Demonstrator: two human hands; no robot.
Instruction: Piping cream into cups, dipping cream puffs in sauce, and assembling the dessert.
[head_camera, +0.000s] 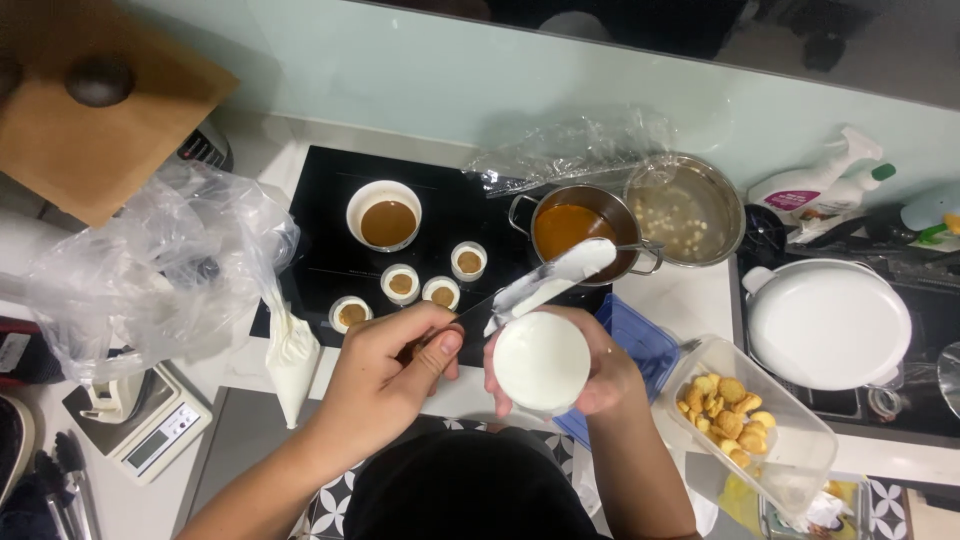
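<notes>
Head view, white-filled ramekin (541, 361), seemingly smooth, cream-coated spatula (551, 281)

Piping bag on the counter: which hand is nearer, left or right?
Left. The left hand, gripping the spatula, sits just right of the piping bag. The right hand, holding the white cup, is farther right, beyond the left.

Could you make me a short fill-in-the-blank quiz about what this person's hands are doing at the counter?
1. The right hand holds a small round cup whose top is covered in smooth ____ cream.
2. The left hand holds a ____ smeared with cream, its blade over the cup.
3. On the black cooktop stand ____ small filled cups beside a larger bowl.
4. The clear tub at right holds golden ____.

Missing words: white; spatula; four; biscuits
</notes>
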